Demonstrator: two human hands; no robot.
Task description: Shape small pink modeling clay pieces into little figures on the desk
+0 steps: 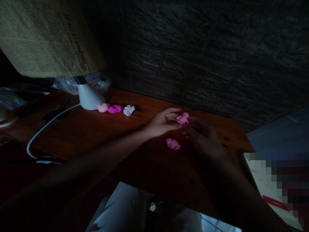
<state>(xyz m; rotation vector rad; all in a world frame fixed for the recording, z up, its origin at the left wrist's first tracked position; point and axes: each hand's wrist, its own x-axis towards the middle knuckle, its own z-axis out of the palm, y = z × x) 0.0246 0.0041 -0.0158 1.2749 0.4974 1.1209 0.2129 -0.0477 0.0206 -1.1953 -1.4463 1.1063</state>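
A small pink clay figure [182, 119], with a round head, a body and stubby limbs, is up above the wooden tabletop. My left hand [164, 122], with a ring on one finger, has the figure pinched at its fingertips from the left. From the other side my right hand [201, 133] reaches in, fingers bent close to the figure's right edge; shadow hides whether they touch it. Below the hands lies a rough pink clay lump [173, 144]. Toward the lamp sit a pale pink lump [103, 107], a magenta lump [115, 109] and a white lump [129, 110].
A lamp with a white base [90, 96] and newsprint shade [48, 38] stands at the left, its white cable [45, 124] looping over the wooden table [142, 101]. Crumpled clear plastic [65, 84] lies behind it. A dark textured wall [183, 54] rises along the back.
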